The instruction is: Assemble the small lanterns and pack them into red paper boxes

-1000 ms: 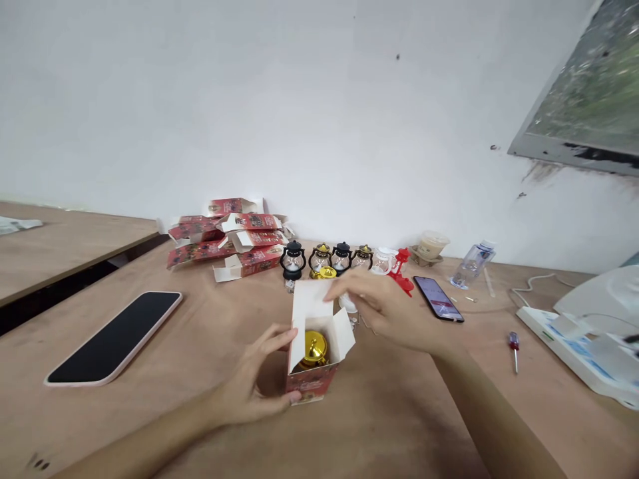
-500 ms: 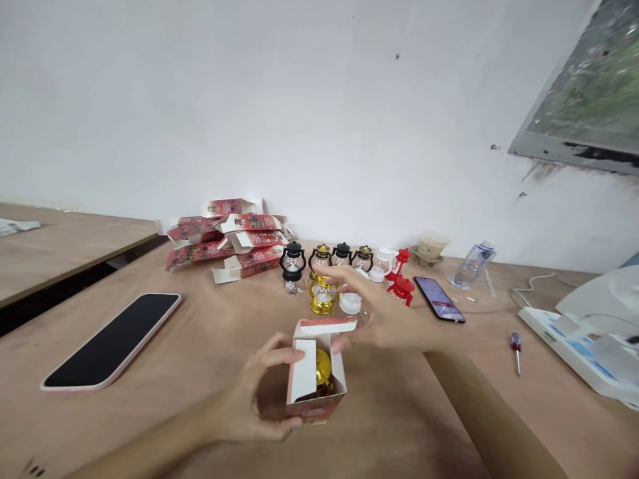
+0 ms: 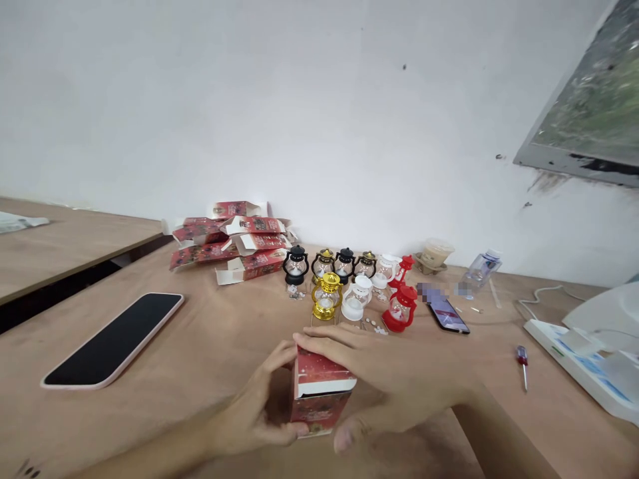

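Note:
A small red cardboard box (image 3: 322, 409) stands upright near the front of the table, its printed top flap folded over the opening with a white edge showing. My left hand (image 3: 262, 399) grips the box's left side, thumb at the front and fingers behind. Over the top and right side lies my right hand (image 3: 379, 372), fingers stretched across the flap and thumb apart from them near the front right corner. Behind the box stand a gold lantern (image 3: 327, 297), a white lantern (image 3: 356, 299) and a red lantern (image 3: 400, 310). The box's contents are hidden.
Several black lanterns (image 3: 295, 265) line the back. Red boxes (image 3: 257, 243) are piled at the back left. A pink-edged phone (image 3: 117, 339) lies left; another phone (image 3: 448, 313), a screwdriver (image 3: 522, 364), a bottle (image 3: 482, 269), a cup (image 3: 436, 251) and a power strip (image 3: 574, 362) are right.
The box's top flap has come down over the opening, covering the gold lantern inside. My right hand has moved down onto the top and right side of the box.

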`<state>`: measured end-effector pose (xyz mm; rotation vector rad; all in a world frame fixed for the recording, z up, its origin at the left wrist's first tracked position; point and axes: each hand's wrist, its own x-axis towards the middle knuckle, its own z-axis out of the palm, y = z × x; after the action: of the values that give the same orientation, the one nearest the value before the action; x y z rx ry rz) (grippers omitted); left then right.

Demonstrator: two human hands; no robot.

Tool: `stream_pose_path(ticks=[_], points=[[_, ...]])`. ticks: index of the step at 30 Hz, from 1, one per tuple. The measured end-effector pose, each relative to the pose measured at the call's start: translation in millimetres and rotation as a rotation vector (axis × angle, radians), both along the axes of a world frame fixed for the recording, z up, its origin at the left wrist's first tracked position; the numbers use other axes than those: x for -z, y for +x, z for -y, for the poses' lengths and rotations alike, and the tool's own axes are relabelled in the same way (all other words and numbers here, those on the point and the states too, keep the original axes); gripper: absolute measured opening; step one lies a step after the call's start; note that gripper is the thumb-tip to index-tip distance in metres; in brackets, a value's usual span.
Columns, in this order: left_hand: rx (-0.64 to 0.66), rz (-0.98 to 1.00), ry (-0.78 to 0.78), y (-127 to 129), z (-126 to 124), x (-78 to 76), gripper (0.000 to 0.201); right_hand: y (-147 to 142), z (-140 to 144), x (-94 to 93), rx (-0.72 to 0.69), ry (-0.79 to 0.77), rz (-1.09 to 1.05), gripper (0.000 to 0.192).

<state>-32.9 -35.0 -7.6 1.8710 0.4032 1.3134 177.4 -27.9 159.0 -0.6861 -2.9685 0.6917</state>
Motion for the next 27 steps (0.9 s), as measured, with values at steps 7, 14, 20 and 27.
stream_pose_path(ticks=[7, 14, 20, 27], points=[[-0.021, -0.072, -0.068, -0.1, -0.1, -2.2, 0.09, -4.9, -2.7, 7.1, 0.009, 0.047, 0.066, 0.052], [-0.041, -0.456, -0.089, -8.6, -2.0, -11.8, 0.105, -4.0, -7.1, 10.5, 0.032, 0.018, 0.006, 0.052], [0.004, -0.452, -0.183, -6.3, -2.5, -20.5, 0.092, -4.7, -7.0, 6.9, 0.034, 0.012, 0.028, 0.052], [-0.012, -0.396, -0.19, -6.5, -0.3, -13.8, 0.085, -4.5, -5.6, 10.9, 0.055, 0.03, -0.022, 0.049]])
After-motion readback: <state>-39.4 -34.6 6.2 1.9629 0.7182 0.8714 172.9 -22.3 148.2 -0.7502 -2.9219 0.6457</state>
